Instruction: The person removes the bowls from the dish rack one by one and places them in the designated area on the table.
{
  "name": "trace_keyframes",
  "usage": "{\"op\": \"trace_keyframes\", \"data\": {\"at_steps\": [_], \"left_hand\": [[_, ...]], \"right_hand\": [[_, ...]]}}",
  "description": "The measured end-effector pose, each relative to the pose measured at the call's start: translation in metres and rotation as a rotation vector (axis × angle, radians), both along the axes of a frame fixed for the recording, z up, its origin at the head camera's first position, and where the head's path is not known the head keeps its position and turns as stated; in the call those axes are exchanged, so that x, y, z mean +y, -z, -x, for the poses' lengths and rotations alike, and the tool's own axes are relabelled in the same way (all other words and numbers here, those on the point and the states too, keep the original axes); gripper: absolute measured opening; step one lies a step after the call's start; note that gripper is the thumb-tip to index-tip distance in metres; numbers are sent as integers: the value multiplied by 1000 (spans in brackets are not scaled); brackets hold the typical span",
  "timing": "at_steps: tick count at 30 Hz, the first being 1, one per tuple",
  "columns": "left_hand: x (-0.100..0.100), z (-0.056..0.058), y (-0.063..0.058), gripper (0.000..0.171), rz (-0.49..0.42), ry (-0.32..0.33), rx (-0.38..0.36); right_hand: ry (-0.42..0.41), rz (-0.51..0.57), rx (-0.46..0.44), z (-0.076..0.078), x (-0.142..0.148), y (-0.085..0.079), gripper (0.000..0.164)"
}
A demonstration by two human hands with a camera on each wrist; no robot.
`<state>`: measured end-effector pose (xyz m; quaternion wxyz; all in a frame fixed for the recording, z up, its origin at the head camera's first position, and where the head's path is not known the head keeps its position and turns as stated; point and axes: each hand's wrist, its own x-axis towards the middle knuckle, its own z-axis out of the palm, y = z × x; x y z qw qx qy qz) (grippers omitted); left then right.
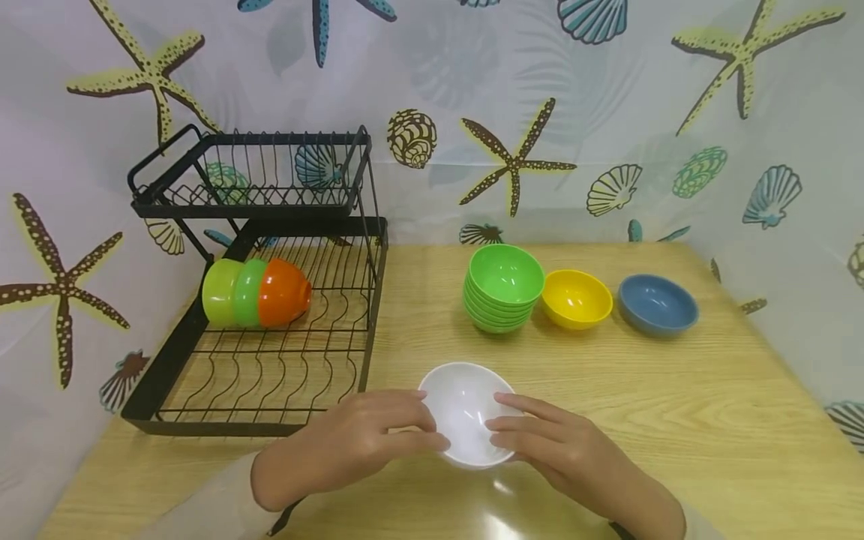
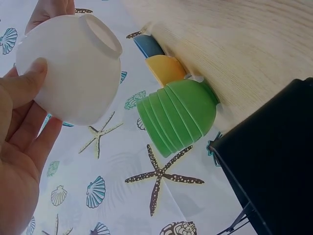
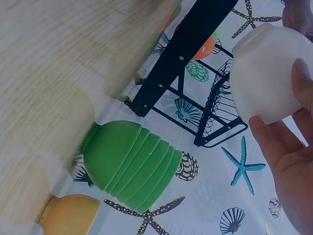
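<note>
Between my two hands is a white bowl (image 1: 466,412), its hollow facing up toward the head camera. My left hand (image 1: 364,431) grips it from the left, with fingertips over the rim; in the left wrist view its thumb (image 2: 35,73) presses the outside wall of the bowl (image 2: 73,68). From the other side my right hand (image 1: 563,442) holds the rim with spread fingers, and the right wrist view has that thumb (image 3: 302,81) on the outer wall. Both wrist views show the bowl's underside with its foot ring, raised off the wooden table (image 1: 675,420).
Left of the hands stands a black two-tier dish rack (image 1: 223,428). A lime bowl (image 1: 219,294), a green bowl (image 1: 248,294) and an orange bowl (image 1: 280,292) lie sideways in its lower tier. Behind the white bowl are stacked green bowls (image 1: 499,300), a yellow bowl (image 1: 577,300) and a blue bowl (image 1: 658,304).
</note>
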<state>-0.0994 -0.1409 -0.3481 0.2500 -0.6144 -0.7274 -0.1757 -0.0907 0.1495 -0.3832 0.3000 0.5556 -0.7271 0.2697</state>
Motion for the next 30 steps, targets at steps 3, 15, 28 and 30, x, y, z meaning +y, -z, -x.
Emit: {"op": "trace_keyframes", "data": {"at_steps": [3, 15, 28, 30], "left_hand": [[-1, 0, 0, 29, 6, -10, -4], [-6, -1, 3, 39, 43, -192, -19], [-26, 5, 11, 56, 134, -384, -186], [-28, 6, 12, 58, 143, -403, -199]], "right_hand": [[5, -6, 1, 0, -1, -1, 27], [91, -100, -18, 9, 8, 9, 37], [306, -240, -180, 27, 26, 19, 18], [336, -262, -211, 29, 27, 20, 29]]}}
